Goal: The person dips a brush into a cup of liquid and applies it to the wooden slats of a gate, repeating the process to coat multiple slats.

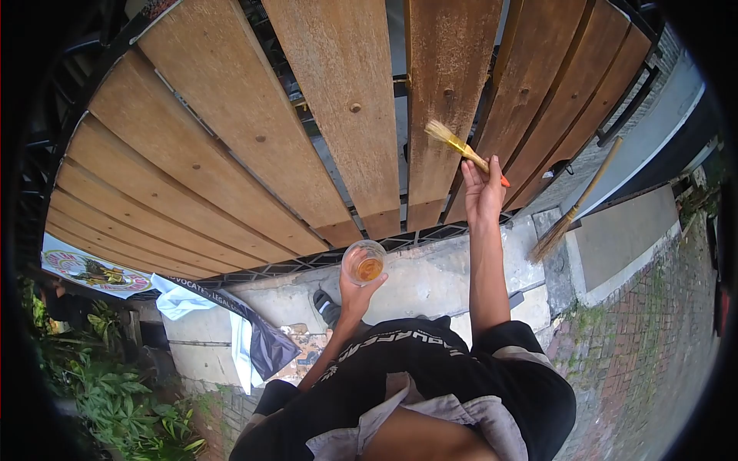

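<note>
My right hand [484, 192] grips a paintbrush [463, 147] by its wooden handle, whose end is orange. The pale bristles point up and left, over a wooden slat [446, 69]. Lower and to the left, my left hand [360, 292] is wrapped around a clear plastic cup [364, 261] with some amber liquid at the bottom. The cup is just off the near ends of the slats. Slats on the right side look darker and redder, while those on the left [200, 92] are paler. The slat under the brush has a mottled, partly darkened surface.
A straw broom [576, 203] leans at the right, beside a grey slab [626, 238]. White and dark banner cloth [246, 330] hangs at the left below the slats. Green plants [115, 392] grow at the lower left, and brick paving [623, 361] lies at the right.
</note>
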`<act>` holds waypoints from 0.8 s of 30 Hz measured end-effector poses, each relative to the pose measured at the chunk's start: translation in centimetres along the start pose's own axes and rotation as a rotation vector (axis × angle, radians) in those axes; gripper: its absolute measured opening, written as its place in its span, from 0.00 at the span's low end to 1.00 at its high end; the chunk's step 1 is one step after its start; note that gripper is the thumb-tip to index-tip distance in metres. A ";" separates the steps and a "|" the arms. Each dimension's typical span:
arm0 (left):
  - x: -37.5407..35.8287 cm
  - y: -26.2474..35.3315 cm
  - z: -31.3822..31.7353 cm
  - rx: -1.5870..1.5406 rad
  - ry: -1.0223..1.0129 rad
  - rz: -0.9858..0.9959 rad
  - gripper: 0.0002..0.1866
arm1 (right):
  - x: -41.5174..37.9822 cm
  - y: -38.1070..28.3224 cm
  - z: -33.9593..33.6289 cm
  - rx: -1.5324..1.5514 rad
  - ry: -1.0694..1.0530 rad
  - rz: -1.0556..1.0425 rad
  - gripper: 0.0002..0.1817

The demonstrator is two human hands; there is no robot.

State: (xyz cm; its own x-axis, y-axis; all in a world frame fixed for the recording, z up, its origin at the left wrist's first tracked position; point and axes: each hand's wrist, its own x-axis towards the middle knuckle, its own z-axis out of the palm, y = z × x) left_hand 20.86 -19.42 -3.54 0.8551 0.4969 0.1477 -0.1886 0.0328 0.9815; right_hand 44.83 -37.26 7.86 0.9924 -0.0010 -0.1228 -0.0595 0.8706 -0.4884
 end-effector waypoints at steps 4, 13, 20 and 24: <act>0.0 0.0 -0.8 0.014 0.046 -0.016 0.44 | 0.3 1.6 0.6 -0.261 -0.133 -0.481 0.12; 0.3 0.1 -1.5 -0.008 0.108 -0.025 0.44 | -1.1 4.2 -5.9 -1.356 -0.170 -0.736 0.06; 0.5 0.1 -1.5 0.002 0.099 -0.033 0.45 | -2.1 0.6 3.6 -0.980 -0.377 -1.228 0.05; 0.6 0.1 -1.7 -0.010 0.110 -0.045 0.45 | -2.1 1.6 3.3 -1.048 -0.458 -1.336 0.07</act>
State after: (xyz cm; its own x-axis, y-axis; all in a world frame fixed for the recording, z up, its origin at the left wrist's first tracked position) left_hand 20.57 -17.68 -3.58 0.8049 0.5867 0.0892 -0.1569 0.0655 0.9854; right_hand 42.97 -34.24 10.16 0.3516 -0.0995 0.9308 0.8920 -0.2662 -0.3654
